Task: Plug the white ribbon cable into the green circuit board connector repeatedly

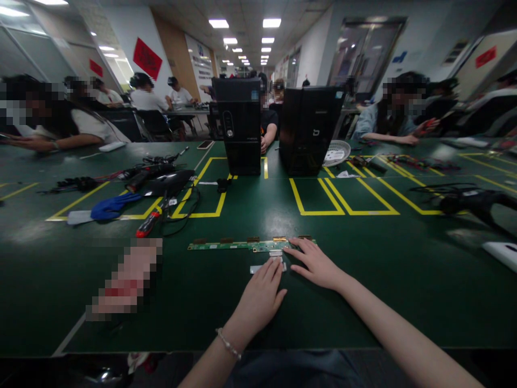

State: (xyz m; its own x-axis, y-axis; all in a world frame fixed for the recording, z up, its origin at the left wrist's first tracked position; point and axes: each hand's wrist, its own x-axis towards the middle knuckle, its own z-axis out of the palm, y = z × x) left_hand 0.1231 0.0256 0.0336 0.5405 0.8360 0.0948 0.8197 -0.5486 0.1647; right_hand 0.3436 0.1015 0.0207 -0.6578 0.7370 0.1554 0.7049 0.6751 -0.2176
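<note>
A long narrow green circuit board point(226, 246) with gold-brown tabs along its far edge lies flat on the table in front of me. My left hand point(258, 296) lies palm down just below the board, fingers stretched out close together over a pale flat strip point(255, 269); its fingertips partly hide the strip. To the right, my right hand point(317, 264) is palm down with its fingers apart, the fingertips touching the right part of the board. Neither hand is closed round anything. A beaded bracelet point(228, 344) circles my left wrist.
Two black computer towers point(242, 129) stand beyond the board on the green table point(355, 307). At left lie a red-black screwdriver point(148, 223), a blue glove point(115, 206) and cables point(151, 167). A pixelated patch hides something nearer. A white basket point(338, 152) sits behind; several people work around.
</note>
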